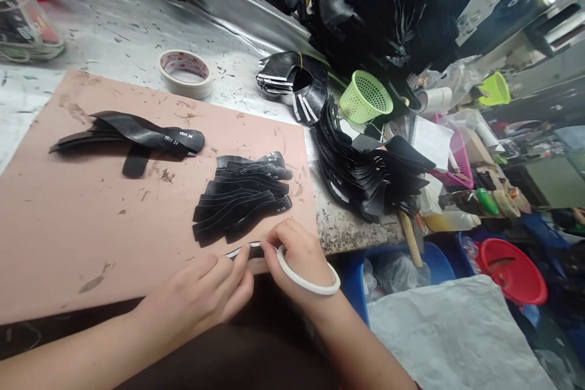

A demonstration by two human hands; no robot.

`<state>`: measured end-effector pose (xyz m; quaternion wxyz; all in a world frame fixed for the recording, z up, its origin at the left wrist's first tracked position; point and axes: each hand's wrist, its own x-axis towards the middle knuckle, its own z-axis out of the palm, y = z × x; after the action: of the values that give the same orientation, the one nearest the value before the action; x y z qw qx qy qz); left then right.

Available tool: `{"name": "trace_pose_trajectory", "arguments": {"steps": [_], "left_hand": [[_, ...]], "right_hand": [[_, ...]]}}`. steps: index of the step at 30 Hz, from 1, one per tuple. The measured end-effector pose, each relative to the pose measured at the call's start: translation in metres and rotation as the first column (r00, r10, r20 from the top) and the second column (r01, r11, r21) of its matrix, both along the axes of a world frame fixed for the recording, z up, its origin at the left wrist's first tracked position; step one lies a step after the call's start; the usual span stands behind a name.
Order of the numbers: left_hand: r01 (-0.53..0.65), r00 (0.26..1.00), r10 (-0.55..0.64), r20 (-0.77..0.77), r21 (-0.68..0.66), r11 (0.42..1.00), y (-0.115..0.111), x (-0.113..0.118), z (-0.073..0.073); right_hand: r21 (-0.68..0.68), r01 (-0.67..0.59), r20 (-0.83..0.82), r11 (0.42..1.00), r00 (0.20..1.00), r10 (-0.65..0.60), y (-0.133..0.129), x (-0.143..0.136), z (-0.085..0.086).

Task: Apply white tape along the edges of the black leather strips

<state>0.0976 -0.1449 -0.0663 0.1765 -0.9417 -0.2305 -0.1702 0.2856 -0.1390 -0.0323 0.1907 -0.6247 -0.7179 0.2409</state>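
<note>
At the near edge of the pink mat, a small black leather piece is held with narrow white tape along its upper edge. My left hand is closed, pinching this piece from the left. My right hand pinches the white tape at the piece's right end with thumb and finger. A thin roll of white tape hangs around the right hand near the wrist. Just beyond my hands lies a fanned stack of black leather pieces with white printed numbers. Fingers hide part of the held piece.
The pink mat carries another pile of black strips. Behind it sits a wide tape roll. To the right are bundled black pieces, a green basket and, below the table edge, a blue bin.
</note>
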Motion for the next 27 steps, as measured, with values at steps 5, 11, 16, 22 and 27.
{"name": "trace_pose_trajectory", "arguments": {"steps": [5, 11, 16, 22, 27], "left_hand": [[-0.007, 1.0, 0.007, 0.021, -0.013, 1.0, 0.003, 0.01, 0.001], [0.021, 0.995, -0.022, 0.094, 0.008, 1.0, 0.006, 0.021, 0.001], [0.07, 0.996, -0.068, -0.053, 0.044, 0.997, 0.008, 0.024, 0.002], [0.068, 0.992, -0.065, 0.112, -0.03, 0.997, 0.007, 0.034, -0.003], [0.066, 0.995, -0.058, 0.086, -0.098, 0.993, 0.007, 0.033, -0.007]], "right_hand": [[0.075, -0.02, 0.089, 0.997, 0.996, 0.013, -0.003, -0.005, -0.002], [0.105, 0.046, 0.023, 0.993, 0.999, -0.049, -0.007, 0.003, -0.005], [0.115, 0.014, 0.02, 0.993, 1.0, -0.016, -0.008, 0.007, -0.008], [0.128, 0.05, -0.005, 0.991, 0.999, -0.05, -0.008, 0.018, -0.003], [0.092, 0.063, -0.134, 0.994, 0.99, -0.05, -0.008, 0.031, -0.004]]}}
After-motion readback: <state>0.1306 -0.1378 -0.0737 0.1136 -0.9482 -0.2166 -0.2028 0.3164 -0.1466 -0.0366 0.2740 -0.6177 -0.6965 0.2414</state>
